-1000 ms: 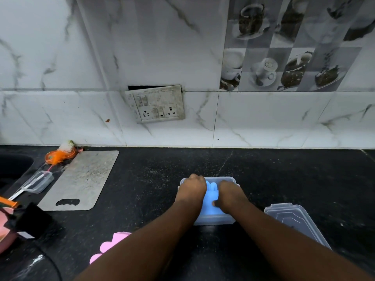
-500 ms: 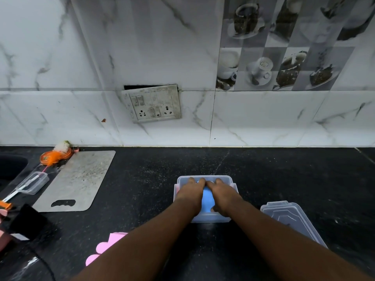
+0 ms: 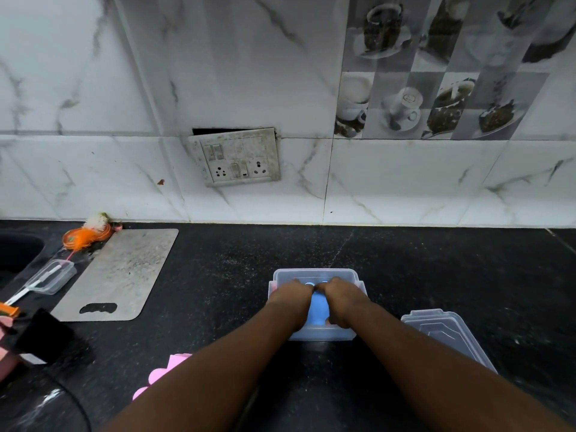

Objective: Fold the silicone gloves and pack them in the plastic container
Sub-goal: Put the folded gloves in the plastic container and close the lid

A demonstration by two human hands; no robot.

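A clear plastic container (image 3: 314,273) stands on the black counter in front of me. A blue silicone glove (image 3: 318,308) lies folded inside it. Both hands are down in the container, side by side. My left hand (image 3: 290,302) presses on the glove's left part and my right hand (image 3: 343,302) on its right part, fingers curled and fingertips meeting near the far wall. Only a blue strip between the hands shows. A pink silicone glove (image 3: 163,374) lies flat on the counter near my left forearm, partly hidden by it.
The container's clear lid (image 3: 448,335) lies to the right. A metal cutting board (image 3: 120,274), a small clear box (image 3: 51,275) and an orange scrubber (image 3: 84,236) sit at the left by a dark sink (image 3: 15,251). A tiled wall runs behind.
Both hands have slid toward the far wall of the container and drawn closer together, covering more of the blue glove, which now sits lower.
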